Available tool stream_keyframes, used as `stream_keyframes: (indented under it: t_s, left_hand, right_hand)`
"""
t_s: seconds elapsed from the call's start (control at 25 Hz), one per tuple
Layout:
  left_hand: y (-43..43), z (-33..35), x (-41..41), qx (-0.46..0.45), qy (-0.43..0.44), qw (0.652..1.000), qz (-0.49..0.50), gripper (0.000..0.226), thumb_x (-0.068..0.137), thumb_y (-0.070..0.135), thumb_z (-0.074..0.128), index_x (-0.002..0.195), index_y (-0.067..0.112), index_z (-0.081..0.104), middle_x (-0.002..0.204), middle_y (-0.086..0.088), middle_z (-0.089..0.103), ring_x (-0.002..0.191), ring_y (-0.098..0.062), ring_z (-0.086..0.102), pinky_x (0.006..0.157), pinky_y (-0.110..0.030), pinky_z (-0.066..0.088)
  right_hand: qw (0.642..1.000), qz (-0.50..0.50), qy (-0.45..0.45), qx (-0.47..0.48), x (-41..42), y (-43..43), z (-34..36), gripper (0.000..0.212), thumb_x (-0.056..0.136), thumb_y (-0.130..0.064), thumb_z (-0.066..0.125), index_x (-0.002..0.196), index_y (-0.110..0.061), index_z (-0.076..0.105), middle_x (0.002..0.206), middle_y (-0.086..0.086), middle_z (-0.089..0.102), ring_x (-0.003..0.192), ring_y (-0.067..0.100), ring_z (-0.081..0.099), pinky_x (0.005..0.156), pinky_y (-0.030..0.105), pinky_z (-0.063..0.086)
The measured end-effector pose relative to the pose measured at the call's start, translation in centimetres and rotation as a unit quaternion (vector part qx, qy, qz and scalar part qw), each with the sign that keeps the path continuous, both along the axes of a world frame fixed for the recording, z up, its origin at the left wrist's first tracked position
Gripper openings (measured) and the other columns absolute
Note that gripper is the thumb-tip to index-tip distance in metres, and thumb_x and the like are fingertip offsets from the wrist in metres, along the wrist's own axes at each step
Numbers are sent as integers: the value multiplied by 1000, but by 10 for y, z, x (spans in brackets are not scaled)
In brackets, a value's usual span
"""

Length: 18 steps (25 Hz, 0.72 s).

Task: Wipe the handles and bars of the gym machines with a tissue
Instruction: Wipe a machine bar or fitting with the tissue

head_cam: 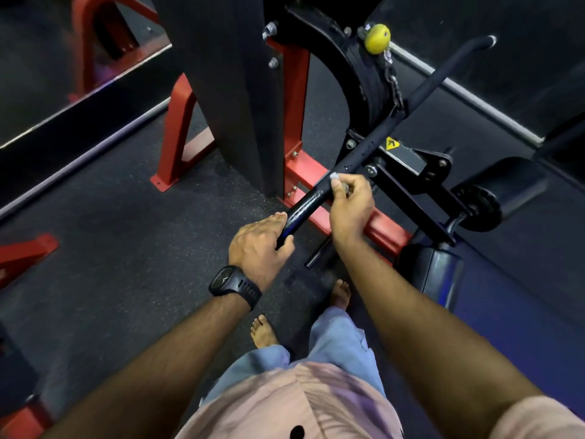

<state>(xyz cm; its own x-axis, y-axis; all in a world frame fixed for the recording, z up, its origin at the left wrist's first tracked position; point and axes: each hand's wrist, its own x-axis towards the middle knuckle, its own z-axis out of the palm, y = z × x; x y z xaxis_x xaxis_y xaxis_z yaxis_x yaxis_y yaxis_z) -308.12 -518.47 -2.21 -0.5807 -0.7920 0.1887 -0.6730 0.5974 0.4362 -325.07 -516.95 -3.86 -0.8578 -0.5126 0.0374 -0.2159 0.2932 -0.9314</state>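
Note:
A long black pull bar [373, 144] hangs from a chain and runs diagonally from upper right down to the lower left. My left hand [261, 239] grips the bar's near end, fingers curled round it. My right hand [349, 201] pinches a small white tissue [335, 177] and holds it against the bar a little further up. Most of the tissue is hidden inside my fingers.
The red machine frame [297, 172] and a black upright panel [228, 90] stand behind the bar. A yellow knob [376, 39] sits on the cable above. A black padded seat and roller [493, 198] lie to the right. My bare feet stand on dark rubber floor [126, 217].

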Motion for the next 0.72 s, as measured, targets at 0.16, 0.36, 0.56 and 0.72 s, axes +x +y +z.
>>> stream_keyframes:
  t_s: [0.16, 0.36, 0.56, 0.72]
  left_hand:
    - [1, 0, -6, -10, 11, 1000, -4, 48, 79, 38, 49, 108, 8, 73, 106, -5, 74, 93, -21, 72, 78, -33, 57]
    - [5, -5, -24, 6, 44, 999, 25, 45, 77, 35, 51, 105, 10, 75, 103, -5, 75, 92, -20, 72, 80, -35, 57]
    - [17, -14, -33, 31, 51, 996, 71, 38, 69, 28, 67, 102, 13, 76, 103, -3, 76, 94, -16, 72, 85, -34, 55]
    - [25, -16, -38, 15, 49, 993, 104, 35, 73, 30, 61, 98, 14, 78, 99, -1, 76, 91, -14, 73, 83, -32, 56]
  right_hand:
    - [936, 262, 232, 24, -6, 6, 4, 5, 88, -12, 71, 85, -15, 74, 89, -2, 70, 89, 10, 57, 90, 20, 34]
    - [876, 363, 305, 87, -55, -17, 29, 11, 87, -9, 67, 80, -12, 76, 85, 5, 72, 85, 20, 61, 85, 34, 43]
    - [661, 588, 392, 254, -74, -49, 44, 10, 91, -13, 63, 89, -8, 72, 91, 10, 72, 92, 29, 64, 87, 37, 41]
    - [587, 659, 323, 343, -59, -77, 58, 13, 93, -16, 66, 98, -7, 74, 100, 6, 74, 94, 21, 65, 82, 27, 42]
